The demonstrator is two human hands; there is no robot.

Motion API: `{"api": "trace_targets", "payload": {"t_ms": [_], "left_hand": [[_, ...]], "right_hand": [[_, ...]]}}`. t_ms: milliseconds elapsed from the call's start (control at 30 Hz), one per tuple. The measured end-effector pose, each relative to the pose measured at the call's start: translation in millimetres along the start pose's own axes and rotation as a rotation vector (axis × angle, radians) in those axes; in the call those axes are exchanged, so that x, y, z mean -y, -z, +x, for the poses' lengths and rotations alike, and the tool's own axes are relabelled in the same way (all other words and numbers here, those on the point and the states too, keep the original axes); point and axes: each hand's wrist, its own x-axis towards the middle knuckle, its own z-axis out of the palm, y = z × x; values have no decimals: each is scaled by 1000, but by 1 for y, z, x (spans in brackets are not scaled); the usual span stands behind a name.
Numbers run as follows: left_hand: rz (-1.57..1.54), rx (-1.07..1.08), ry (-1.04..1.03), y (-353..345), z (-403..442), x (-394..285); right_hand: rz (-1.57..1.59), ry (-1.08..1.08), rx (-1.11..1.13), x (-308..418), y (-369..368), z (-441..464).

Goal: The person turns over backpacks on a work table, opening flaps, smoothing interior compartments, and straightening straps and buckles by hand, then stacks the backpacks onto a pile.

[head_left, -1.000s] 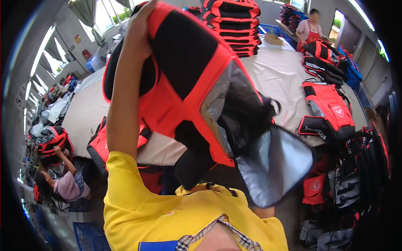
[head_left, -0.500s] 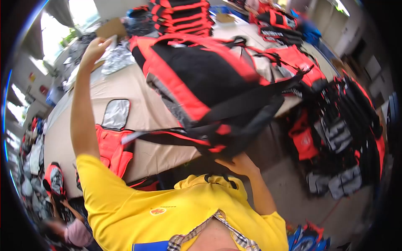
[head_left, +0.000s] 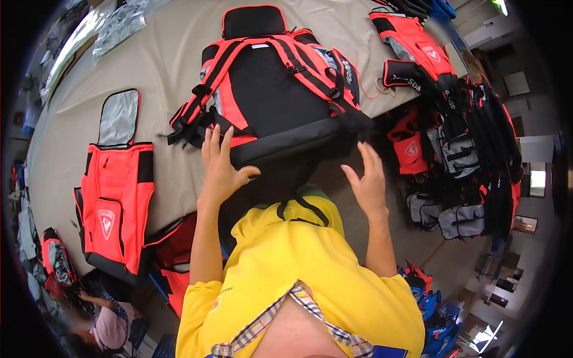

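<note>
A large red and black backpack [head_left: 274,89] lies on the cloth-covered table [head_left: 167,65], its shoulder straps facing up and its top flap stretched away from me. Its black bottom edge overhangs the table's near side. My left hand [head_left: 222,164] is at the near left corner of the backpack, fingers spread and thumb out; whether it touches the fabric I cannot tell. My right hand [head_left: 367,179] is just off the near right corner, fingers apart, holding nothing.
Another red backpack [head_left: 113,203] lies front up at the left with its grey-lined flap open. More backpacks sit at the far right [head_left: 418,51] and hang beside the table [head_left: 459,143]. Silvery plastic bags [head_left: 119,27] lie far left. A person in pink [head_left: 110,325] works at lower left.
The backpack, held up and tilted before, now lies flat on the table with straps up. My left hand has come down from far left to its near edge. My view has tilted downward.
</note>
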Motion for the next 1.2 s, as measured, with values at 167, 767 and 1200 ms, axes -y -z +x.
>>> {"api": "trace_targets", "payload": {"t_ms": [167, 767, 1200], "left_hand": [[364, 51, -69, -17, 13, -1], [501, -164, 89, -72, 90, -85], [298, 39, 140, -143, 25, -30]], "right_hand": [[-373, 379, 78, -28, -23, 99], [-120, 615, 266, -154, -67, 214], [260, 588, 552, -16, 21, 249]]}}
